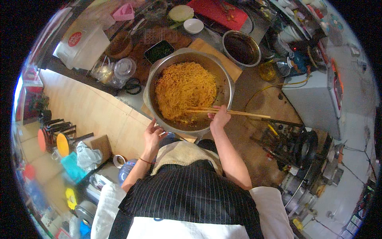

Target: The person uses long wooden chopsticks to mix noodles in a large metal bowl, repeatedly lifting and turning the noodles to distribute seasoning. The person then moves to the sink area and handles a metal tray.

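Note:
A large steel bowl point(229, 86) in front of me holds a mound of orange-yellow noodles point(186, 89). My right hand point(220, 118) is closed on a pair of long wooden chopsticks point(247, 113) over the bowl's near right part. The tips of the chopsticks reach into the near edge of the noodles. My left hand point(154, 136) is at the bowl's near left rim, fingers bent; its fingertips seem to touch the rim, but a firm grip cannot be made out. Part of a wooden board point(220, 56) shows beneath the bowl.
Behind the bowl are a tray of chopped greens point(159, 51), a white bowl point(193, 26), a red cutting board point(220, 13) and a steel bowl of dark liquid point(241, 47). Black-handled scissors point(132, 86) lie at left. A gas stove point(283, 140) stands to the right.

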Demonstrator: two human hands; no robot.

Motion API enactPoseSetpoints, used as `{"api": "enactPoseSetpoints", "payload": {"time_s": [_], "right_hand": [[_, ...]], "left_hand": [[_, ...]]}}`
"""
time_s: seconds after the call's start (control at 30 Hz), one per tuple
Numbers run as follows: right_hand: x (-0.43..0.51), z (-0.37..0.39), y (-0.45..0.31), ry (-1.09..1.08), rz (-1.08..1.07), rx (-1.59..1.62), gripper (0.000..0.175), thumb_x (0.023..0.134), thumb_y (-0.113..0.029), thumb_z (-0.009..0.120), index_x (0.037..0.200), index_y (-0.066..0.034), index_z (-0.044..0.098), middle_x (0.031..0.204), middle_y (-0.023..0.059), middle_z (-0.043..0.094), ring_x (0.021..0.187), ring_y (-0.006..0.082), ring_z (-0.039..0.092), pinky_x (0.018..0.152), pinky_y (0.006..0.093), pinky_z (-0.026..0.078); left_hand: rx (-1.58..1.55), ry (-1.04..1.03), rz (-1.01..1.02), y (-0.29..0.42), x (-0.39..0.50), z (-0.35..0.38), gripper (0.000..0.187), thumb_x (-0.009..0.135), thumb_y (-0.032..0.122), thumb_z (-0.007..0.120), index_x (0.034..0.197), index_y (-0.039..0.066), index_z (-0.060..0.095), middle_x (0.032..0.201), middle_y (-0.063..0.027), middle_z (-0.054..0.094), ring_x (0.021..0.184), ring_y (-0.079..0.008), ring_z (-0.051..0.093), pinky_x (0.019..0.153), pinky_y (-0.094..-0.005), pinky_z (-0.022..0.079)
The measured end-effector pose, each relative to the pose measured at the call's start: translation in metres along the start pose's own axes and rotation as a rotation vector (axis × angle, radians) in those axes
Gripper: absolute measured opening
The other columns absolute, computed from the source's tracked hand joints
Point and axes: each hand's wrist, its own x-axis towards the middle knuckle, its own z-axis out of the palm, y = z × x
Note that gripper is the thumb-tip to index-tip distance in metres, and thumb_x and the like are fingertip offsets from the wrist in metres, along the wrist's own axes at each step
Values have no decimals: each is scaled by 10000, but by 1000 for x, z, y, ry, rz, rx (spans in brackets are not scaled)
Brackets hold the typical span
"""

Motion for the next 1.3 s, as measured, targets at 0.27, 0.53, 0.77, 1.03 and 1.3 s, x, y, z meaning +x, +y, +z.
{"api": "enactPoseSetpoints", "payload": {"time_s": [0.27,0.53,0.77,1.03,1.3], "right_hand": [[29,9,3,219,255,385,242,923,-162,382,859,45,491,782,180,563,538,229,516,395,292,412],[39,7,-97,25,-289,146,308,902,-199,425,751,42,542,670,145,589,427,195,516,354,289,416],[14,1,-160,-144,-872,-453,467,964,-342,407,770,48,575,659,103,605,456,148,547,374,267,395],[58,24,-95,-187,-457,-307,381,950,-275,440,697,-10,545,568,84,565,404,151,510,353,275,370],[52,48,-9,-30,156,16,284,944,-216,380,800,7,481,733,103,496,467,139,377,360,249,289]], "left_hand": [[-37,-2,0,-4,2,-5,587,840,-49,408,1405,14,263,1070,-161,557,944,-252,599,843,-365,525],[-29,-15,-7,-4,3,-5,593,842,-35,431,1404,7,249,1058,-159,555,944,-250,600,843,-366,528],[-35,-10,6,-1,1,-3,580,852,-32,428,1403,16,255,1086,-169,565,947,-238,601,829,-356,533],[-12,2,27,-4,0,-3,599,858,-61,431,1418,40,248,1058,-143,579,916,-220,601,810,-339,534],[-7,-14,24,-4,2,-5,632,830,-76,406,1428,51,243,982,-80,550,866,-165,568,762,-304,534]]}}
